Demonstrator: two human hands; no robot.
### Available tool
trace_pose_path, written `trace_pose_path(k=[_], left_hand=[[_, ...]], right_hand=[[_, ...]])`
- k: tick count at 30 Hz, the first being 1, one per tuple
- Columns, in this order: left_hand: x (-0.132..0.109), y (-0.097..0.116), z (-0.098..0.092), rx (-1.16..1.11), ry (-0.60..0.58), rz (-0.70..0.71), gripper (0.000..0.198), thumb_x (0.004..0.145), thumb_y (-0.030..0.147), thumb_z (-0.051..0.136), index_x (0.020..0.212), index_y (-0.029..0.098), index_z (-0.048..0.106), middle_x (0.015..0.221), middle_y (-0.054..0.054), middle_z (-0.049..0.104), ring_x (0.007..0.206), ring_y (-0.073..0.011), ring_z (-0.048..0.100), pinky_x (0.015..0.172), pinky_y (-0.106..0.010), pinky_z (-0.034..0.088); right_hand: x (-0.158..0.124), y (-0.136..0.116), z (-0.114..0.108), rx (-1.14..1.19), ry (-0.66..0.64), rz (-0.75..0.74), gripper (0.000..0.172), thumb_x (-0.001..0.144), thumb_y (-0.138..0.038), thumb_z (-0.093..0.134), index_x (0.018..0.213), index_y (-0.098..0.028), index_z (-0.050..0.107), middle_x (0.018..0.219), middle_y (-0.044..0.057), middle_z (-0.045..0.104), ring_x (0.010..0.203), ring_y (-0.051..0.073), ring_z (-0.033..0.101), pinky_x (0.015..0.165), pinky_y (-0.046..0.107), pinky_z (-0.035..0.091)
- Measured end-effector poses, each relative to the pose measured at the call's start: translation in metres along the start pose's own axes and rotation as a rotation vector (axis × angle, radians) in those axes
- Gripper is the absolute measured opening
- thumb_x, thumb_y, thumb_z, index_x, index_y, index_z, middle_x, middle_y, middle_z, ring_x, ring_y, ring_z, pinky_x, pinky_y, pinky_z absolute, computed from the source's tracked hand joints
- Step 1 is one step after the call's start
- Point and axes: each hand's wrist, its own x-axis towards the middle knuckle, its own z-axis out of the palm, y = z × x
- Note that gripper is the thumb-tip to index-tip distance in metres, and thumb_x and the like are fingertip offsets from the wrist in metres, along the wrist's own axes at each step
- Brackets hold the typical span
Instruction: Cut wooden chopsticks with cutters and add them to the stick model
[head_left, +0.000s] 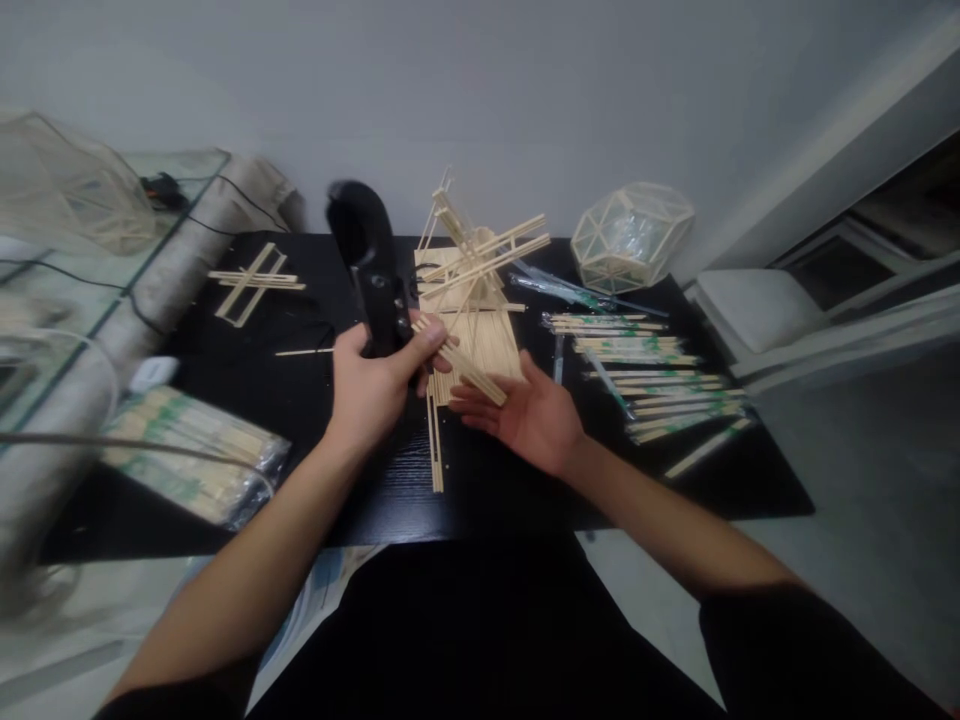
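Your left hand [371,390] is closed around a black tool [369,260] while its thumb presses a short stick bundle [480,380] against the fingers. Your right hand [536,420] lies open, palm up, with the bundle's lower end at its fingers; whether it bears any weight cannot be told. The bundle sits between both hands, above the pale panel [495,345] on the black table [390,500]. Principal risk: sharing one grip between tool and sticks may let the sticks fan out or slip if your thumb eases. A second hazard is the crossed stick frame [487,262] beyond: a swing of the tool could knock it askew.
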Motion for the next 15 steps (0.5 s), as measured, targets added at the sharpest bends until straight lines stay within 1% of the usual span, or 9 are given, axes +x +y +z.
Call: trace_pose_path(k=[2,4,5,7,8,10,11,13,15], left_hand=[[-0.004,0.02,0.007,-0.025,0.038,0.071,0.028,0.078,0.04,0.086,0.086,0.017,0.072,0.081,-0.006,0.078,0.054,-0.0136,0.068,0.04,-0.023,0.045],[-0.009,0.036,0.017,-0.057,0.067,0.124,0.029,0.078,0.041,0.086,0.088,0.018,0.071,0.082,-0.005,0.077,0.055,-0.0139,0.068,0.041,-0.023,0.047],[-0.011,0.042,0.022,-0.061,0.061,0.132,0.03,0.079,0.042,0.086,0.09,0.019,0.071,0.082,-0.004,0.077,0.056,-0.014,0.069,0.042,-0.023,0.048],[-0.016,0.051,0.032,-0.068,0.032,0.133,0.03,0.08,0.043,0.085,0.09,0.019,0.07,0.085,-0.004,0.078,0.056,-0.0139,0.069,0.043,-0.023,0.048],[-0.017,0.054,0.036,-0.071,0.015,0.133,0.03,0.08,0.042,0.085,0.09,0.019,0.07,0.085,-0.004,0.077,0.057,-0.0139,0.07,0.043,-0.023,0.048],[-0.019,0.059,0.042,-0.065,-0.017,0.133,0.029,0.08,0.041,0.086,0.089,0.018,0.071,0.083,-0.003,0.076,0.058,-0.0141,0.07,0.044,-0.023,0.047],[-0.02,0.06,0.043,-0.056,-0.03,0.137,0.028,0.08,0.04,0.086,0.089,0.018,0.071,0.082,-0.003,0.075,0.058,-0.0141,0.07,0.044,-0.023,0.047],[-0.019,0.061,0.044,-0.031,-0.047,0.153,0.028,0.081,0.04,0.085,0.089,0.018,0.071,0.08,-0.002,0.075,0.058,-0.0139,0.07,0.045,-0.023,0.048],[-0.018,0.058,0.042,-0.014,-0.061,0.173,0.027,0.082,0.04,0.084,0.089,0.018,0.071,0.08,-0.002,0.075,0.057,-0.0135,0.069,0.044,-0.022,0.048]], right_hand=[[-0.004,0.027,0.015,0.066,-0.034,0.04,0.06,0.103,-0.064,0.042,0.113,-0.014,0.075,0.126,0.015,0.075,0.123,0.026,0.068,0.108,0.041,0.05],[-0.005,0.065,0.035,0.099,-0.085,0.093,0.052,0.107,-0.053,0.038,0.119,-0.017,0.073,0.142,0.013,0.067,0.135,0.025,0.06,0.115,0.042,0.043],[-0.005,0.087,0.046,0.12,-0.109,0.13,0.047,0.107,-0.049,0.039,0.12,-0.018,0.071,0.145,0.012,0.064,0.138,0.024,0.057,0.117,0.043,0.04],[-0.002,0.129,0.069,0.134,-0.138,0.208,0.039,0.104,-0.047,0.046,0.122,-0.022,0.068,0.145,0.011,0.064,0.14,0.024,0.054,0.118,0.045,0.038],[0.0,0.148,0.079,0.153,-0.144,0.202,0.037,0.101,-0.048,0.051,0.126,-0.025,0.066,0.145,0.009,0.064,0.14,0.024,0.053,0.117,0.045,0.038],[0.002,0.178,0.094,0.186,-0.184,0.15,0.042,0.098,-0.053,0.054,0.131,-0.029,0.063,0.141,0.007,0.066,0.139,0.025,0.054,0.115,0.044,0.041],[0.003,0.189,0.099,0.201,-0.23,0.186,0.044,0.096,-0.055,0.056,0.13,-0.028,0.064,0.138,0.008,0.068,0.138,0.025,0.055,0.114,0.044,0.042],[0.005,0.205,0.102,0.208,-0.291,0.32,0.044,0.089,-0.059,0.065,0.116,-0.024,0.07,0.127,0.009,0.072,0.133,0.027,0.059,0.112,0.043,0.043],[0.006,0.213,0.101,0.169,-0.351,0.428,0.039,0.076,-0.053,0.082,0.097,-0.021,0.074,0.115,0.008,0.075,0.129,0.028,0.062,0.113,0.039,0.042]])
